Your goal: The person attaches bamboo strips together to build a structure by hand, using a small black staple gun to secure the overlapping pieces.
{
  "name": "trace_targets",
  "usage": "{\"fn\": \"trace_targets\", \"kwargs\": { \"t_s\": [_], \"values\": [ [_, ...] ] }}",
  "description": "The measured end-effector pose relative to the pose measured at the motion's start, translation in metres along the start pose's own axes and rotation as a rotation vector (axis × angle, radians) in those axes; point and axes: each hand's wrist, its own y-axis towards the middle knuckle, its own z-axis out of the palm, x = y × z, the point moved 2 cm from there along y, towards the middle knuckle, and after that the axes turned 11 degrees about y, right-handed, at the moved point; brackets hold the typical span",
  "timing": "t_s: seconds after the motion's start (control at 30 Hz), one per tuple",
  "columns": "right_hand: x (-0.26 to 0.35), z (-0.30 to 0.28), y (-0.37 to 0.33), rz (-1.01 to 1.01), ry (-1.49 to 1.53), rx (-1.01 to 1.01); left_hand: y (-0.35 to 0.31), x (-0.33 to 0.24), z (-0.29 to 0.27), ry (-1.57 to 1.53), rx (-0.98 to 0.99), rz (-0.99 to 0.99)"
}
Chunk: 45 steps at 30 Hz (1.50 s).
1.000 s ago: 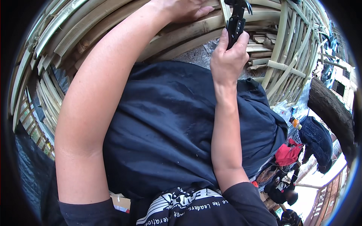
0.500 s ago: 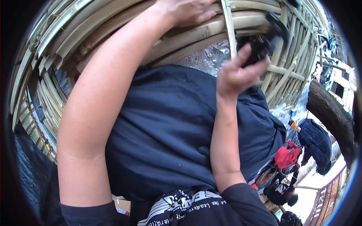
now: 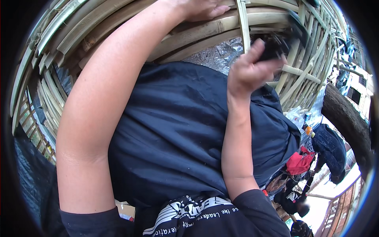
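Bamboo lattice [image 3: 221, 23] is pressed flat under the left hand [image 3: 197, 8], fingers spread; its slats are judged stiff and light. Just below that frame, a black tool [image 3: 282, 41] is clamped in the right hand [image 3: 250, 69], best gripped by its body.

One head-worn fisheye view looks from very close at the bamboo lattice [image 3: 221, 29], which arches over the upper frame. The person's dark shirt [image 3: 177, 134] fills the middle just below that lattice.
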Motion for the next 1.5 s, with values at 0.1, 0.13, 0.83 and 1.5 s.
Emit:
{"fn": "trace_targets", "kwargs": {
  "t_s": [0.1,0.13,0.83,1.5],
  "values": [
    [0.005,0.005,0.007,0.105,-0.09,0.209,-0.002,0.003,-0.003,0.048,0.001,0.04],
    [0.011,-0.001,0.008,0.054,0.015,0.023,-0.001,-0.003,-0.003,0.057,-0.014,0.055],
    [0.002,-0.001,-0.01,0.226,0.151,-0.075,-0.001,-0.002,-0.004,0.007,-0.031,0.036],
    [0.003,-0.006,0.008,-0.015,0.034,0.056,-0.005,0.001,-0.007,0.007,-0.014,0.025]
  ]
}}
